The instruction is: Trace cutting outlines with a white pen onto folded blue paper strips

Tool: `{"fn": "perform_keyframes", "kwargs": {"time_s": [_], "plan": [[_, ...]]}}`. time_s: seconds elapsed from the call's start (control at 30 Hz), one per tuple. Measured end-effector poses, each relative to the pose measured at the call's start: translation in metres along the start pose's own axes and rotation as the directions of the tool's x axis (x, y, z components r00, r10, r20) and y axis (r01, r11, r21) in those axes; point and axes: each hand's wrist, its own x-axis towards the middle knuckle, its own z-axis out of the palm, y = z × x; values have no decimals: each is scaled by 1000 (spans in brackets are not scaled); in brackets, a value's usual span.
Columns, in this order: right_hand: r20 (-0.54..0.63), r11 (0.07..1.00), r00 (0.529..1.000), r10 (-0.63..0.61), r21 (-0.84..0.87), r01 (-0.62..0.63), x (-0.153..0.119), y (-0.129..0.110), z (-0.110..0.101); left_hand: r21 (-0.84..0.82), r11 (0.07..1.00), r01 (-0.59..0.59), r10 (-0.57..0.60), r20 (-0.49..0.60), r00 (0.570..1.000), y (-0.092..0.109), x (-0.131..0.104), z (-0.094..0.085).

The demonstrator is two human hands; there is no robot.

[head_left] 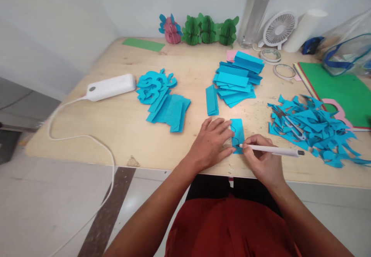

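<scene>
A small folded piece of blue paper (238, 129) lies near the table's front edge with a dark curved line drawn on it. My left hand (211, 141) rests flat on the table, fingers spread, its fingertips on the paper's left edge. Between the fingers of my right hand (263, 160) is a white pen (269, 148), its tip touching the lower part of the paper. Another folded blue strip (212, 100) lies just beyond my left hand. Behind it is a stack of folded blue papers (234, 81).
Cut blue shapes (152, 87) and marked folded papers (168, 112) lie left. Blue scraps (321, 133) with scissors (292, 127) on them are at right. A white power strip (111, 87) trails its cord off the table. Paper figures (207, 31), a fan (279, 29) and tape rolls (270, 55) stand behind.
</scene>
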Motion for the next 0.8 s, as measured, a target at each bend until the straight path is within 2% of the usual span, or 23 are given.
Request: {"fn": "perform_keyframes", "kwargs": {"time_s": [0.43,0.8], "plan": [[60,997,995,-79,31,77,1,1,2,-11,1000,6,-6,2,1000,0,0,0],[91,995,994,-56,92,48,1,3,2,5,1000,0,0,-10,1000,0,0,2]]}}
